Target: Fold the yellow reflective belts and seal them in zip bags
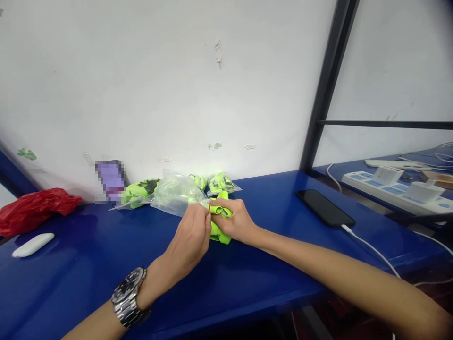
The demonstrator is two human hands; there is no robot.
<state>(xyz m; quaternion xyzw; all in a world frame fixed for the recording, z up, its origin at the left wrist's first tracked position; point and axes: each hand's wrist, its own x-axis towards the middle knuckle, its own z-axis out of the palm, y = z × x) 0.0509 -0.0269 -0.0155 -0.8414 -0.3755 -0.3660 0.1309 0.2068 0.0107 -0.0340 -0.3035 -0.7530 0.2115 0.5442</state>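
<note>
My left hand (193, 231), with a metal watch (129, 295) on its wrist, is closed at the red-edged mouth of a clear plastic bag (171, 193). Pressed close beside it, my right hand (235, 219) grips a bundled neon-green cloth (220, 233) with dark markings. Part of the cloth pokes up above my right fingers and part hangs below them. Whether any of it is inside the bag's mouth is hidden by my fingers. Behind my hands lie more neon-green bundles in clear bags, one at the left (136, 191) and one at the right (221, 183).
A phone (111, 177), blurred out, leans on the wall at the left. Near it are a red plastic bag (38, 208) and a white rounded case (33, 245). On the right lie a black phone (325, 208) with a charging cable and a white power strip (392, 189) beyond the post.
</note>
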